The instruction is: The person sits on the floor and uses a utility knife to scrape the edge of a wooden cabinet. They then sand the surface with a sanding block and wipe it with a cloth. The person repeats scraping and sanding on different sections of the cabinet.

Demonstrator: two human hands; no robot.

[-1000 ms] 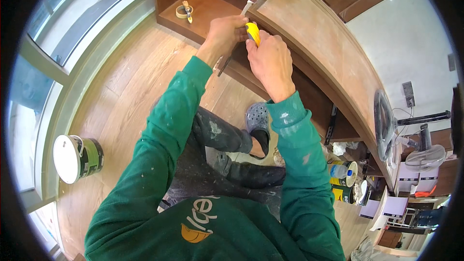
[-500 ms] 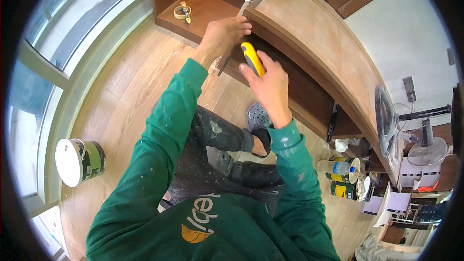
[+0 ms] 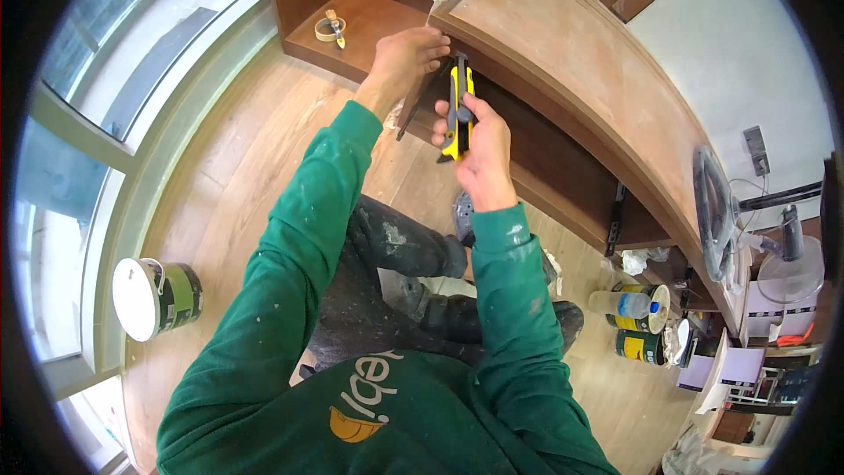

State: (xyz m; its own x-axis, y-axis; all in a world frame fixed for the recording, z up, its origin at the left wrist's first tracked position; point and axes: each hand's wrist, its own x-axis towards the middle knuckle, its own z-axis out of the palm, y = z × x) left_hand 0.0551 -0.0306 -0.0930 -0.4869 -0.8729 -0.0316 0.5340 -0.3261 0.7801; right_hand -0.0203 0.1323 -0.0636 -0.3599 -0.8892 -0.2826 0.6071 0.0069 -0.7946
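Note:
My right hand holds a yellow and black utility knife upright, its sliding side facing up. Just to the upper left, my left hand has loosely bent fingers apart at the front corner of the wooden counter; whether they touch it I cannot tell. Below the counter is a dark recess with a wooden lower board. On the wooden shelf at the back left sit a roll of tape and a small brush lying across it.
A lidded paint bucket stands on the left floor beside the glazed door frame. More cans and a plastic bottle are at the right. A fan and dark stand parts are beyond the counter's right end.
My right hand came down and away from my left hand, turned, then lifted slightly, rotating the knife to show its other side. My left hand's fingers have loosened at the corner.

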